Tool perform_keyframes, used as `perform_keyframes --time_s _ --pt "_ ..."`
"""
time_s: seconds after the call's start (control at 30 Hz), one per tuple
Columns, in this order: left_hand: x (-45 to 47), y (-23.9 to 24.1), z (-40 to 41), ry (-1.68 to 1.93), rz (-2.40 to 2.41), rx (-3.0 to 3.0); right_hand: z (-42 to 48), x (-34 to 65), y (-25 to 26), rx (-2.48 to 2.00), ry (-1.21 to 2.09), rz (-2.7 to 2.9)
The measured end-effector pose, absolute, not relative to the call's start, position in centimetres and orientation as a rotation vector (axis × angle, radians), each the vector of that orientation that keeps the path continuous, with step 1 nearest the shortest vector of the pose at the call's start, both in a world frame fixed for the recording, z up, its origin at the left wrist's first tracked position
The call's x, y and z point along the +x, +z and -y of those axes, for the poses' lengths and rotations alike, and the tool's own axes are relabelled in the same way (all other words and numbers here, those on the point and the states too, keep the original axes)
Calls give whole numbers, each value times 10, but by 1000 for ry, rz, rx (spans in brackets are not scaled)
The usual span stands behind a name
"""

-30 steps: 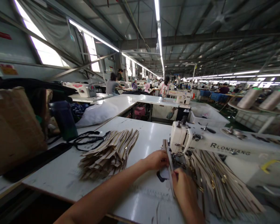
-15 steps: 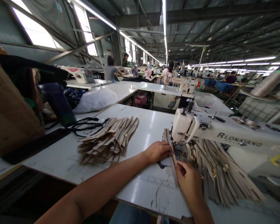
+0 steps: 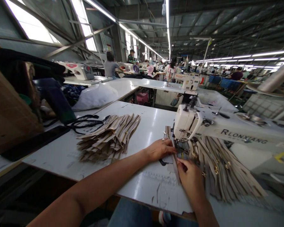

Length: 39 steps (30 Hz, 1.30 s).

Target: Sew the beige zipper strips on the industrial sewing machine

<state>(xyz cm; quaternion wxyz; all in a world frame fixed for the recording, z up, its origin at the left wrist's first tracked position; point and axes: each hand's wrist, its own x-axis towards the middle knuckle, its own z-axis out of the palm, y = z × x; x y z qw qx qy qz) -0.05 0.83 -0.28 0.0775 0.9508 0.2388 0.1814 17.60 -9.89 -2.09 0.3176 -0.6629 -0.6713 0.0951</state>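
Note:
A beige zipper strip (image 3: 176, 168) lies lengthwise beside the needle area of a white sewing machine (image 3: 210, 128). My left hand (image 3: 160, 149) is closed on its middle part, fingers bent over the tape next to the presser foot. Closer to me, my right hand (image 3: 191, 176) pinches the strip's right edge between thumb and fingers. The strip's far end sticks out beyond my left hand. To the right, under the machine arm, a fanned bundle of zippers (image 3: 223, 171) with gold pulls hangs together. Left of my forearm is a stacked pile of similar zippers (image 3: 110, 137).
Black straps (image 3: 86, 121) and a dark blue bottle-like object (image 3: 55, 99) stand left of the zipper pile, near a white plastic bag (image 3: 94, 97). A translucent bin (image 3: 215, 100) sits behind the machine. Thread cones (image 3: 276, 80) are at right. Other people work farther back.
The view has tilted slightly, so the table appears a little higher. Both hands keep nearly the same hold on the zipper strip beside the needle.

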Motion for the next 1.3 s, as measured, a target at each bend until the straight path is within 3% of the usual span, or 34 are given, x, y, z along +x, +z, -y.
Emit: perform_keyframes --time_s 0.43,0.73,0.93,1.3 --pt "-4 -7 -15 632 -660 2817 111 184 -30 -1628 87 1966" --pt "-10 -3 -19 621 -792 2806 92 179 6 -1855 69 2339" --pt "-10 -10 -32 621 -930 2799 77 175 0 -1787 95 2303" --pt "10 -11 -62 560 -738 2734 81 163 -7 -1962 -1 2229"
